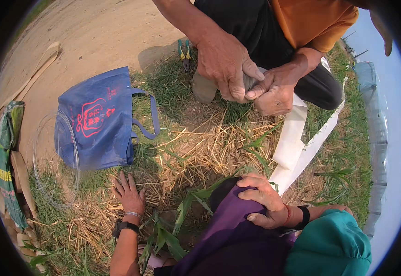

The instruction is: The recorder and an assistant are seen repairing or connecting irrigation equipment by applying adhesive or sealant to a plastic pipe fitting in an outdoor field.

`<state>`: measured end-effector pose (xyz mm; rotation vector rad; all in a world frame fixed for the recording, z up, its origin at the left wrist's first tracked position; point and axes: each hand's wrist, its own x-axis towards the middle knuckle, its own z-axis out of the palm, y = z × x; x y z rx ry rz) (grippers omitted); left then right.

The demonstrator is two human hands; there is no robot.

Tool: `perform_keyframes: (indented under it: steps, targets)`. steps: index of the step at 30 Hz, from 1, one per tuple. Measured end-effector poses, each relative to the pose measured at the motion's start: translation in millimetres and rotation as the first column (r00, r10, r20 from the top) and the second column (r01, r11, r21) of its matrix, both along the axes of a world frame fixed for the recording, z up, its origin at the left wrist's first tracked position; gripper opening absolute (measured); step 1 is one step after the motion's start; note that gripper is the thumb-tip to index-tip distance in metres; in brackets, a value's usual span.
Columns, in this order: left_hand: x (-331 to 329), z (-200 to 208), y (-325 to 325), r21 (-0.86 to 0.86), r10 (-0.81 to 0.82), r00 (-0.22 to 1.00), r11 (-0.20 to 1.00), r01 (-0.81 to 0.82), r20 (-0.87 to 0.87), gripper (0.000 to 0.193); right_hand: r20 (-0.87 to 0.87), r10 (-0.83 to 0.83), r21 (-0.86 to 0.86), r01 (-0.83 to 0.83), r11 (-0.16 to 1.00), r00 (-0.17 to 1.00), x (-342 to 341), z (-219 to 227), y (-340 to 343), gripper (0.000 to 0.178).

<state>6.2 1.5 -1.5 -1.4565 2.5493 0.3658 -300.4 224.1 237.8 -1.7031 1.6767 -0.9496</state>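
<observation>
My left hand [129, 195], with a dark watch on its wrist, presses down on straw and grass, fingers spread and holding nothing. My right hand [264, 202] lies over my bent knee, on the purple cloth [230, 221]; its fingers are loosely curved and no object shows in it. A red cord and a dark band circle that wrist. Across from me, a crouching person in an orange top works with both hands [251, 85] close together around a greyish thing, mostly covered by the fingers. Beneath those hands runs a long white strip [290, 142].
Beside my left hand lies a blue cloth bag [97, 119] with red print. A coil of thin clear wire [74, 142] overlaps its edge. Pliers [185, 54] lie near the other person's foot. Green plants [163, 237] grow between my arms. A green sack [9, 161] lies far left.
</observation>
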Motion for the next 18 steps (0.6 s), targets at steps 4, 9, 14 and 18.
perform_keyframes:
  steps: [4, 9, 14, 18]
  targets:
    - [-4.7, 2.0, 1.9, 0.002, 0.008, 1.0, 1.0, -0.008, 0.0, 0.079, -0.004, 0.0, -0.006, 0.0, 1.0, 1.0, -0.9, 2.8, 0.6, 0.049]
    - [-7.5, 0.7, 2.9, 0.022, 0.012, 1.0, 1.0, -0.013, 0.019, 0.079, 0.002, -0.015, -0.016, 0.015, 1.0, 1.0, 0.0, 2.3, 3.1, 0.049]
    - [-4.7, 4.5, -0.1, 0.0, 0.009, 1.0, 1.0, -0.009, 0.014, 0.079, -0.008, -0.003, -0.024, 0.003, 1.0, 1.0, 1.9, 7.3, -1.1, 0.049]
    - [-6.7, 3.3, -2.7, 0.019, 0.007, 1.0, 1.0, -0.008, 0.015, 0.079, 0.001, -0.011, -0.024, 0.011, 1.0, 1.0, 0.2, 5.1, -3.7, 0.048]
